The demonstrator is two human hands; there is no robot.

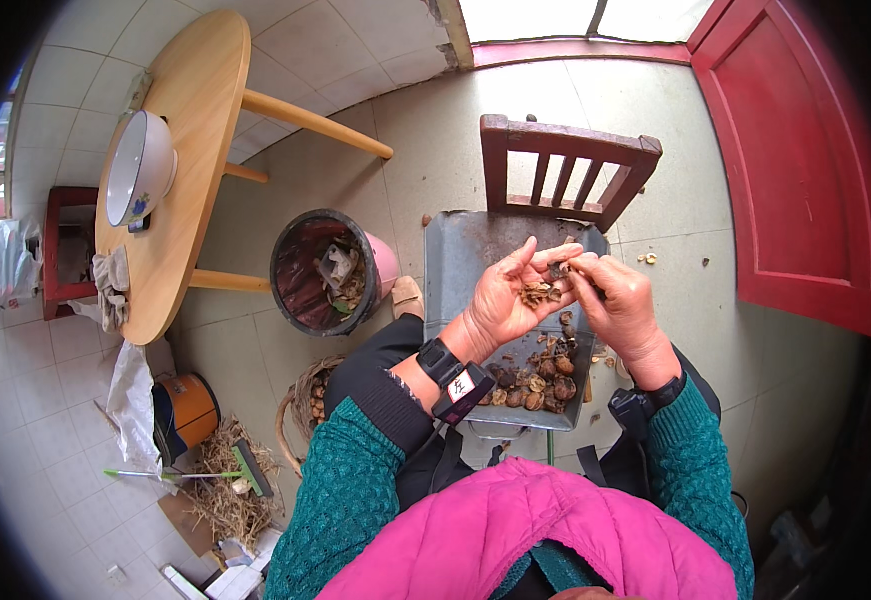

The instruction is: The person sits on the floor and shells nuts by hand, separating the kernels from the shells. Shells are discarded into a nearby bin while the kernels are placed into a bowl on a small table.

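Observation:
My left hand (515, 290) is turned palm up and cupped, with cracked walnut pieces (539, 294) lying in it. Its fingers reach toward my right hand (615, 305), which is closed in a pinch at the left fingertips. Between them is a small dark walnut piece (557, 270), partly hidden by the fingers. Both hands are above a grey metal tray (455, 260). In its near right part lies a heap of brown walnuts (535, 382), some whole and some broken.
A wooden chair (570, 180) stands beyond the tray. Left are a pink bin (380, 262) with scraps inside, a wicker basket (290, 425), and a wooden table (195, 150) bearing a white bowl (143, 168). A green brush (252, 468) lies among dry husks. A red door (805, 170) is at right.

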